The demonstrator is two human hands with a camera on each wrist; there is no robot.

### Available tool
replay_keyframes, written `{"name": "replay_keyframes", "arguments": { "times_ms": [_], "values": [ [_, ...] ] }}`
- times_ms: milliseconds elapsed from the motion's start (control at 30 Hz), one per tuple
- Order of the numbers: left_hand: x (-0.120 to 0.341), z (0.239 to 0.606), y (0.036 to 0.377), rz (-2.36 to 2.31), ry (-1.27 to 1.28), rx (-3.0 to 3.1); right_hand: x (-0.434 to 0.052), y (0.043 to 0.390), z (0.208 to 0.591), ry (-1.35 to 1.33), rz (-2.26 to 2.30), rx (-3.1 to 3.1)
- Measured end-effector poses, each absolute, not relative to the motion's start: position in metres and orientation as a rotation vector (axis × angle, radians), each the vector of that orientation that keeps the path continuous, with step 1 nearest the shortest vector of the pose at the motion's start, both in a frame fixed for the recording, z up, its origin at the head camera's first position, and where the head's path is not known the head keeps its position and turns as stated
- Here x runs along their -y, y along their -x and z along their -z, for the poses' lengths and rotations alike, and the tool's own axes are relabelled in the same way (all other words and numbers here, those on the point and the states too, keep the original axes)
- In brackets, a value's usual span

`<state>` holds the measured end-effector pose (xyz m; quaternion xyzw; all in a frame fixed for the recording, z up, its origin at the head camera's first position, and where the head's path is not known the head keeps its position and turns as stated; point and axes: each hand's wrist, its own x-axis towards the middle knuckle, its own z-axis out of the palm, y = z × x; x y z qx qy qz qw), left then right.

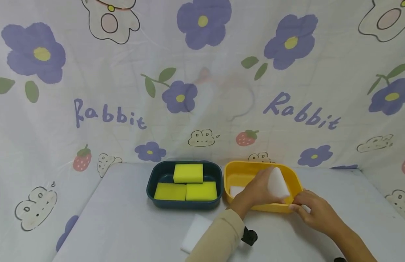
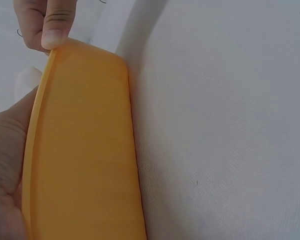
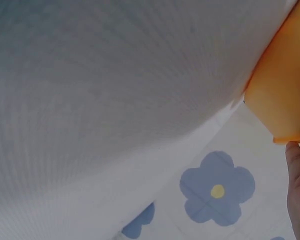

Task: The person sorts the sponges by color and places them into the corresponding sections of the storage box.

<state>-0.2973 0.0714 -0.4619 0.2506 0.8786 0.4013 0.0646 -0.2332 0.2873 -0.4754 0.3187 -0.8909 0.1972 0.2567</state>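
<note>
Two hands: left hand [image 1: 255, 193] grips white sponge [image 1: 277, 183]; right hand [image 1: 312, 209] pinches yellow tray [image 1: 235, 174] rim.
Writing: "Rabbit" on backdrop [image 1: 109, 114].
Nearby: three yellow sponges [image 1: 188, 173] in dark tray [image 1: 151, 182].

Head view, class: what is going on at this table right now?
A person is sorting sponges into two trays. The left hand holds a white sponge over the yellow tray, where another white piece already lies. The right hand grips that tray's near right rim. The dark tray beside it holds three yellow sponges. One more white sponge lies on the table in front.
</note>
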Motion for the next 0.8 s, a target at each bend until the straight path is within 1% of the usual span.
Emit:
{"name": "replay_keyframes", "arguments": {
  "times_ms": [333,533,800],
  "values": [
    [-0.0735,0.4616,0.2966,-0.992,-0.739,-2.695,-0.2881,0.2326,0.4752,-0.856,-0.519,2.440],
    [-0.0740,0.4609,0.2953,-0.952,-0.692,-2.699,-0.2874,0.2328,0.4770,-0.823,-0.521,2.459],
    [-0.0770,0.4606,0.2926,-0.944,-0.614,-2.704,-0.2870,0.2332,0.4785,-0.848,-0.548,2.422]
  ]
}}
